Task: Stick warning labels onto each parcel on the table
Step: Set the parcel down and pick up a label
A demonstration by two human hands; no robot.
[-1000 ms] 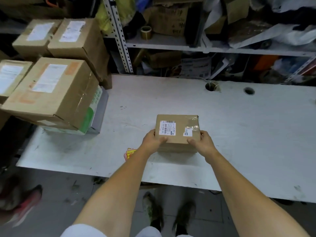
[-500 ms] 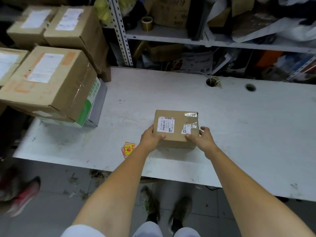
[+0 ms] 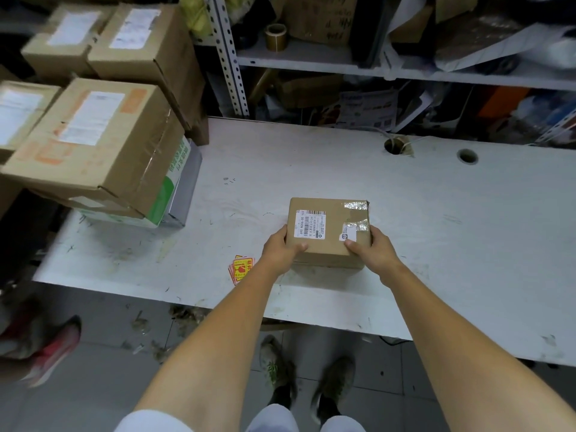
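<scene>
A small brown cardboard parcel with a white shipping label and shiny tape rests on the white table, near its front edge. My left hand grips the parcel's left front corner, thumb on top. My right hand grips its right front corner, thumb on the small white sticker. A small stack of red and yellow warning labels lies on the table just left of my left wrist, partly hidden by my forearm.
Larger cardboard boxes with labels are stacked at the table's left end, over a green and white box. Cluttered metal shelves stand behind, with a tape roll. Two cable holes pierce the table's back. Someone's red shoe is on the floor at left.
The parcel with both hands on it has settled onto the table. The camera view has shifted slightly, so the table and parcel sit lower in the frame.
</scene>
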